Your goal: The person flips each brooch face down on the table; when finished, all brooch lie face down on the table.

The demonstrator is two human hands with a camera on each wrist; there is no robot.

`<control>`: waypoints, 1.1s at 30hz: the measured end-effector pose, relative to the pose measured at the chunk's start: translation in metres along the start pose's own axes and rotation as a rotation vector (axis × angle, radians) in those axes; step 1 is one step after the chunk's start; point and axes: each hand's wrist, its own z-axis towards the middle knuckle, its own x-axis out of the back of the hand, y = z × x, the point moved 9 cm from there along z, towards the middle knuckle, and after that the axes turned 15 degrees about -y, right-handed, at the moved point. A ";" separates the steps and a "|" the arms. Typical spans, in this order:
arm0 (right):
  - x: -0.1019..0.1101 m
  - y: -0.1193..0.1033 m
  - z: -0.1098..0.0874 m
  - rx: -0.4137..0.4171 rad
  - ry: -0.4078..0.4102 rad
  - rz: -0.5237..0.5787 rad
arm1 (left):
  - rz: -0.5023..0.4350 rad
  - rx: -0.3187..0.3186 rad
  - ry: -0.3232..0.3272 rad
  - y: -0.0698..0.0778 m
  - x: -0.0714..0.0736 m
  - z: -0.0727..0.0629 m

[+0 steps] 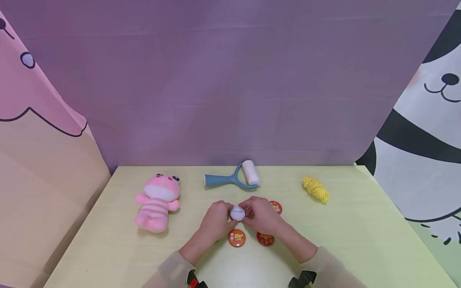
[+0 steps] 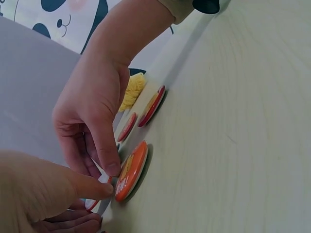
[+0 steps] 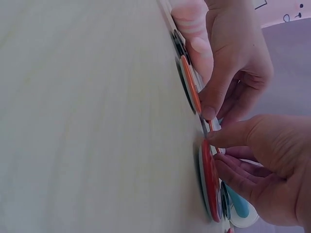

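Note:
Between my two hands is a small round badge with a pale face (image 1: pixel 237 213), held just over the table. My left hand (image 1: pixel 217 219) pinches its left edge, and my right hand (image 1: pixel 262 216) pinches the right edge. An orange badge (image 1: pixel 236 238) lies just below it, close to the left thumb. Under the right wrist is a dark red badge (image 1: pixel 265 239), its upper part covered by the forearm. Another red badge (image 1: pixel 276 207) shows partly behind the right hand. In both wrist views, fingers hide most of the held badge, leaving only a thin reddish edge.
A pink plush toy (image 1: pixel 157 204) lies at the left. Behind the hands is a blue-handled lint roller (image 1: pixel 230 180) with a white roll. Yellow yarn (image 1: pixel 315 189) lies at the right. A purple cloth wall (image 1: pixel 230 88) rises at the table's far edge.

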 end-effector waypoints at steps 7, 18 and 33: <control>-0.001 -0.001 0.002 -0.030 0.010 -0.024 | 0.024 0.054 -0.051 0.002 -0.002 0.002; 0.001 -0.009 0.002 -0.007 0.019 -0.052 | 0.072 0.099 -0.051 0.002 -0.002 0.005; 0.005 -0.004 0.000 -0.053 -0.019 -0.004 | 0.035 0.160 -0.097 0.001 0.000 0.007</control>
